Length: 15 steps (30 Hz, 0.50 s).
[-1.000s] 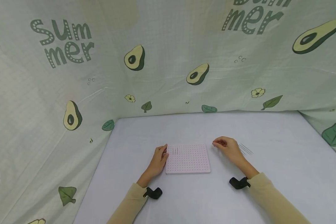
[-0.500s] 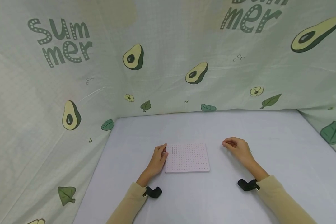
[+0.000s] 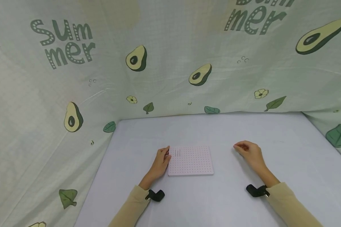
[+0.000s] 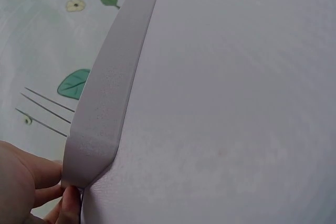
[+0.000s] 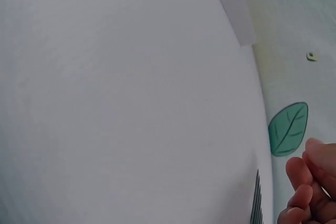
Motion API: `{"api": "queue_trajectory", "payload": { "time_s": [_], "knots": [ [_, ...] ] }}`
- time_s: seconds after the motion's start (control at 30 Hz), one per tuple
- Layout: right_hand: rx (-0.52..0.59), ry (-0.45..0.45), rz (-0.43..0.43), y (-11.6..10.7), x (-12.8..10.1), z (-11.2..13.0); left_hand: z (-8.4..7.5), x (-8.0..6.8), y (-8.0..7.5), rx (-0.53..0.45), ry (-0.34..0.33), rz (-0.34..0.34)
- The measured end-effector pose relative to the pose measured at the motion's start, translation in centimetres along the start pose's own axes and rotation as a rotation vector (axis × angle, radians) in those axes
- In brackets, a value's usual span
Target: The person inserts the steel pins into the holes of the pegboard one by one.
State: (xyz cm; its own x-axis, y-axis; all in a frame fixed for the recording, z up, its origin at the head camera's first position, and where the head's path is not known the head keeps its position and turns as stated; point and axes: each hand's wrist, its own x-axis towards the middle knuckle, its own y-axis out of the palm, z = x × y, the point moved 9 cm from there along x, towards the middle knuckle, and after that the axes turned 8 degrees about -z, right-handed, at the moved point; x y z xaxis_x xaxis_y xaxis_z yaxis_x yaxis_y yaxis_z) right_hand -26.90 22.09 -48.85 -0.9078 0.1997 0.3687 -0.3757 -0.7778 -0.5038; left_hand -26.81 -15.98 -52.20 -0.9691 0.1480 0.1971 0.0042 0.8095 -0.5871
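A pale pink pegboard (image 3: 191,164) with rows of small holes lies on the white table. Three thin metal rods (image 3: 177,153) stand upright in its far left part; they also show in the left wrist view as slim rods (image 4: 44,111). My left hand (image 3: 159,162) pinches the board's left edge between thumb and fingers. Away to the right, my right hand (image 3: 250,154) hovers with loosely curled fingers, and nothing shows between them. A bunch of loose metal rods (image 5: 256,203) lies close to this hand in the right wrist view; the head view hides it behind the hand.
The white table (image 3: 204,201) ends at the back against a hanging cloth (image 3: 170,91) printed with avocados and leaves. More of that cloth hangs at the left and right sides. A black camera mount sits on each wrist.
My right hand has moved to the right, away from the pegboard, and now covers the loose rods in the head view. The left hand keeps its place on the board.
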Motion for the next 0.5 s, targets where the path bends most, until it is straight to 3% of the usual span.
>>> {"api": "queue_trajectory", "payload": {
  "time_s": [0.5],
  "knots": [
    [-0.062,0.088,-0.032,-0.8,-1.0,-1.9,0.0,0.1,-0.1,-0.002,0.008,0.001]
  ]
}}
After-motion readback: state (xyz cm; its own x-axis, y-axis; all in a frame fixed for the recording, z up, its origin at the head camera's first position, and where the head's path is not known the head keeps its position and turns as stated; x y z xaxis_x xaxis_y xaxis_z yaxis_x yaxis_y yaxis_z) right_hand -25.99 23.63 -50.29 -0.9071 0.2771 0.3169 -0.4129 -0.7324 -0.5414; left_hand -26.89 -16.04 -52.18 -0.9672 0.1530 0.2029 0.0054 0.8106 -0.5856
